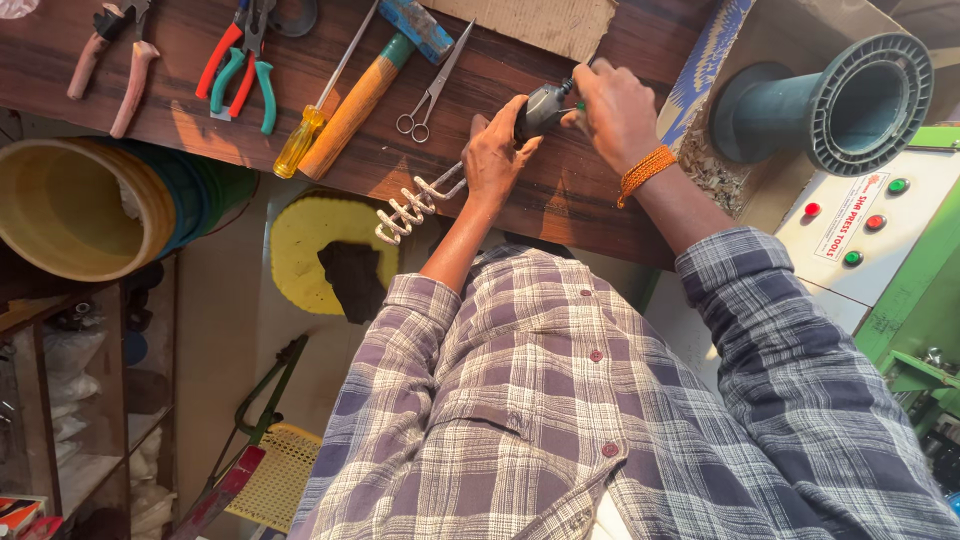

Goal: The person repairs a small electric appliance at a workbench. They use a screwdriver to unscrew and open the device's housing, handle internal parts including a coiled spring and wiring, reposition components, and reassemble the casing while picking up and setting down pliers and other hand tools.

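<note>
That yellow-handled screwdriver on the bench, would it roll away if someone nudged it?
Probably a little. The screwdriver has a rounded translucent yellow handle and a thin metal shaft, so a sideways push could set it rolling. It lies right beside the hammer, which would likely stop it on that side. It looks stiff and fairly light.

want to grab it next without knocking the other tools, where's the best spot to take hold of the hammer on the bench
Probably the wooden handle of the hammer, around its middle. It lies flat and slanted on the bench, blue head toward the far edge, handle end toward the person. A yellow screwdriver lies close along its left, so come from above and slightly from the right, where the gap toward the scissors is wider.
</note>
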Demonstrator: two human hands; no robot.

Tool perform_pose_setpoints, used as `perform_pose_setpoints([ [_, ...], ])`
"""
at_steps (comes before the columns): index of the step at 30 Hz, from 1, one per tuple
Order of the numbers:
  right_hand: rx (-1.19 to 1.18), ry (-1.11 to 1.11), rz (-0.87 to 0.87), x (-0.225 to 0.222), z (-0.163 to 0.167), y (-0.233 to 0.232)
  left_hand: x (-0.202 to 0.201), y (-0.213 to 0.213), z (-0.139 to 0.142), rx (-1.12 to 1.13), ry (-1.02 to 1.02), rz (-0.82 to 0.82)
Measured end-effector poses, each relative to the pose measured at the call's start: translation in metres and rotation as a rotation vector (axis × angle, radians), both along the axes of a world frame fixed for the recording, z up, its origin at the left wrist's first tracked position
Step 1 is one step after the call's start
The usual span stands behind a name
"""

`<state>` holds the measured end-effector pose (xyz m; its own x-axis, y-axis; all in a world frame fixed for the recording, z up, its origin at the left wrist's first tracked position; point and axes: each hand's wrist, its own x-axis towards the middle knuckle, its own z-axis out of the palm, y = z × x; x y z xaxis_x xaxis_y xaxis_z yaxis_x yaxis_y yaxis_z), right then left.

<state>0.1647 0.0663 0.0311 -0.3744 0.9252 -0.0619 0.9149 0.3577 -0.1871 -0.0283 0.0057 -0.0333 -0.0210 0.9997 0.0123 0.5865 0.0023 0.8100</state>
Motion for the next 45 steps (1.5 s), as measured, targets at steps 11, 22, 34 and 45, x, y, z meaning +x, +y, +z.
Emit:
perform_pose_setpoints([
  [11,-0.013,0.067,0.083,0.013,0.007,-0.001,0.002,0.0,0.005,0.019,0.013,-0.02],
  [22,0.002,0.115,0.097,0.009,0.01,-0.005,-0.006,0.002,0.001,0.03,-0.118,-0.102],
  [34,-0.22,-0.27,-0.125,-0.009,0.009,-0.001,-0.006,-0.001,0.006,0.005,0.028,-0.127],
  [45,-0.2,-0.008,-0.101,-0.006,0.023,-0.024,-0.017,-0.01,0.005,0.001,0.039,-0.108],
])
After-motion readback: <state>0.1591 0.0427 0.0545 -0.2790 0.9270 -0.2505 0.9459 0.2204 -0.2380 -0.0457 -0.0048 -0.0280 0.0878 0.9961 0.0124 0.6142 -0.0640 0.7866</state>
